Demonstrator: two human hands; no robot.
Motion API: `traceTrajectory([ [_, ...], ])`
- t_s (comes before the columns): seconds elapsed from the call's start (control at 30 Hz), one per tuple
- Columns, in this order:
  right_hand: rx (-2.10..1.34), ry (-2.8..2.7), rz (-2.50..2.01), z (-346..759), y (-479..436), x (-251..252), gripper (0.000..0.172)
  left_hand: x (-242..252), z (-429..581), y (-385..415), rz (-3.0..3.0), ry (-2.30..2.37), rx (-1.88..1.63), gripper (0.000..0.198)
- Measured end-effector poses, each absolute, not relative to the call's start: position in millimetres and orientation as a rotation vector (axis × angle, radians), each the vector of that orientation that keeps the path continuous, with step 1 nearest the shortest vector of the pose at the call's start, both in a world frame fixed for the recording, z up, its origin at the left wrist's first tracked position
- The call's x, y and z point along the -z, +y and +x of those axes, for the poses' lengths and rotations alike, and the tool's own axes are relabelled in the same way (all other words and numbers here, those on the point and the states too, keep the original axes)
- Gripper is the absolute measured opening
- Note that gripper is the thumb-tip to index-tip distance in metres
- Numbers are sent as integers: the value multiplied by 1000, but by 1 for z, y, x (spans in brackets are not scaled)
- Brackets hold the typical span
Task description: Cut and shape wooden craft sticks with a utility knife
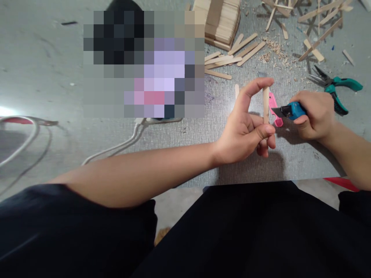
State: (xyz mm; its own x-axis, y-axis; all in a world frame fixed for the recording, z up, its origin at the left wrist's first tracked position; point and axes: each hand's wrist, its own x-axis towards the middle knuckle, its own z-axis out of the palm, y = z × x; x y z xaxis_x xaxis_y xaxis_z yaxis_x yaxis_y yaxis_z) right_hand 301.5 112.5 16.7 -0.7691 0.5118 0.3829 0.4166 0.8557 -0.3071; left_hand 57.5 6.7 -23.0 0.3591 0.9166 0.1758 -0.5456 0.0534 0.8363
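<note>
Between the index finger and thumb of my left hand (pixel 246 123) a short wooden craft stick (pixel 266 104) is held roughly upright, gripped at both ends. My right hand (pixel 315 114) is wrapped round a blue utility knife (pixel 297 111). Its dark blade points left, with the tip close to the stick's edge; whether it touches I cannot tell. Behind the stick and blade, a pink cutter (pixel 272 102) lies on the table, partly hidden by my fingers. Green-handled pliers (pixel 333 83) rest with jaws apart just beyond my right hand.
A stack of craft sticks (pixel 220 23) stands at the back, with loose sticks (pixel 246 50) before it. Wood shavings (pixel 274 50) and crossed sticks (pixel 315 38) lie at the back right. A white cable (pixel 116 148) crosses the left side. A blurred-out patch covers the upper middle.
</note>
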Motion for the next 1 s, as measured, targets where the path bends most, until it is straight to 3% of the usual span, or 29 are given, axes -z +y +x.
traceTrajectory([
  [0.57, -411, -2767, -691, 303, 117, -21, 83, 21, 57, 6, 1009, 502, -1199, 109],
  [1.0, -276, -2606, -698, 302, 111, -19, 71, 23, 59, 9, 999, 511, -1225, 123],
])
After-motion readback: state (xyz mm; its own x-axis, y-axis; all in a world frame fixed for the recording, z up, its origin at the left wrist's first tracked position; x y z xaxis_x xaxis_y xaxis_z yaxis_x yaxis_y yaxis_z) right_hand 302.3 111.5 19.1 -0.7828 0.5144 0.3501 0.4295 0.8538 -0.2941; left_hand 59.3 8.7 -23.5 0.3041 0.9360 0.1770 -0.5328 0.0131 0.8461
